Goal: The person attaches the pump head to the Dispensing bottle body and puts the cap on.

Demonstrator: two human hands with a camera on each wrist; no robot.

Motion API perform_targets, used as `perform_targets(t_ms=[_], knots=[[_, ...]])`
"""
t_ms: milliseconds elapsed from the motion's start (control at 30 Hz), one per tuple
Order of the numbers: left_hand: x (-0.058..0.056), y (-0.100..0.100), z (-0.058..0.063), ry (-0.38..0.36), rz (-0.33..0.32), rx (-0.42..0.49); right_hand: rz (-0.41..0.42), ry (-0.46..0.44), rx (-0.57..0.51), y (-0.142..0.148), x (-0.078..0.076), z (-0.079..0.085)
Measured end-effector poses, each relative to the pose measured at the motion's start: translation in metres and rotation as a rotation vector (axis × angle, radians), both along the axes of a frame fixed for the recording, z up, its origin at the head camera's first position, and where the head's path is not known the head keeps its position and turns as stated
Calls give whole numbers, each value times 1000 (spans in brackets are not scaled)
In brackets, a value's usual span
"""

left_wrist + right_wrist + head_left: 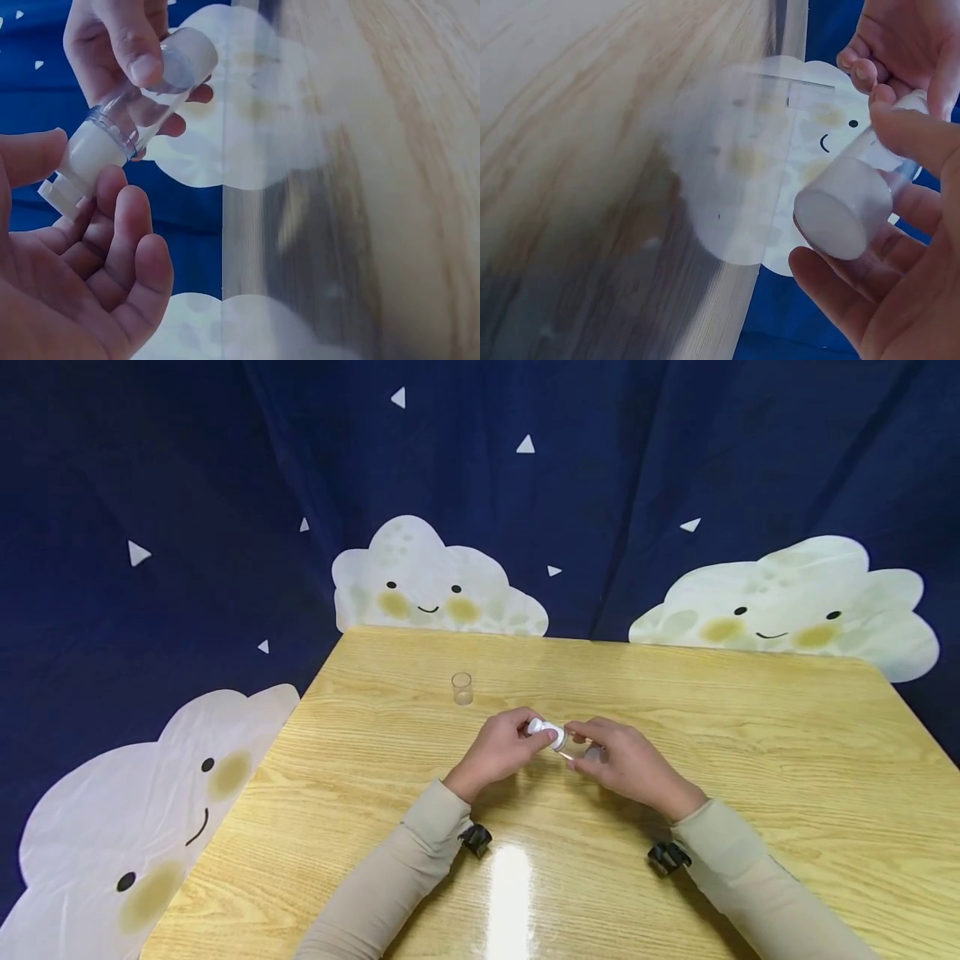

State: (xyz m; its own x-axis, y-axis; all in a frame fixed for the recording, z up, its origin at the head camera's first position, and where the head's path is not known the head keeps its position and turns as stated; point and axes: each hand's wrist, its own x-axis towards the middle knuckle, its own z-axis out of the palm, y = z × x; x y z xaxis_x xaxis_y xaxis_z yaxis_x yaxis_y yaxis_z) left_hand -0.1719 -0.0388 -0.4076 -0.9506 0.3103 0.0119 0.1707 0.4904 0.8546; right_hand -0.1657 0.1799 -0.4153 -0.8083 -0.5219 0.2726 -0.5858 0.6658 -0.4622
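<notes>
A clear pump bottle [154, 112] with a white pump head [91, 159] and a whitish base [832, 217] is held between both hands, tilted, above the table. My left hand [498, 747] pinches the white pump head between thumb and fingers. My right hand [630, 764] grips the clear body near the base, thumb on one side and fingers on the other. The pump head and body are joined or touching at a clear threaded-looking collar. Beyond the left hand, a small clear cap [462, 690] stands on the table.
The wood-grain table [750, 735] spreads under both arms, with a bright light reflection near its front. A dark blue curtain [480, 468] printed with white clouds and triangles hangs along the table's back and left edges.
</notes>
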Motion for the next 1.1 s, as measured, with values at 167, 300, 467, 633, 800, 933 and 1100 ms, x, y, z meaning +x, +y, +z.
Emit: perform_targets(t_ms=[167, 300, 467, 633, 800, 933, 1100], knots=[[1, 0, 2, -1, -13, 11, 9, 3, -3, -1, 0, 2], [2, -3, 2, -12, -48, 6, -7, -8, 4, -2, 0, 2], [6, -16, 4, -9, -87, -20, -25, -35, 0, -2, -1, 2], [13, -29, 8, 38, -36, -33, -39, -59, 0, -1, 0, 4], [18, -34, 13, 92, 7, 3, -61, -86, 0, 0, 0, 5], [20, -37, 12, 165, 25, 34, -76, -101, -3, 0, 0, 4], [21, -39, 7, 227, 30, 63, -92, -105, -8, 0, 0, 4]])
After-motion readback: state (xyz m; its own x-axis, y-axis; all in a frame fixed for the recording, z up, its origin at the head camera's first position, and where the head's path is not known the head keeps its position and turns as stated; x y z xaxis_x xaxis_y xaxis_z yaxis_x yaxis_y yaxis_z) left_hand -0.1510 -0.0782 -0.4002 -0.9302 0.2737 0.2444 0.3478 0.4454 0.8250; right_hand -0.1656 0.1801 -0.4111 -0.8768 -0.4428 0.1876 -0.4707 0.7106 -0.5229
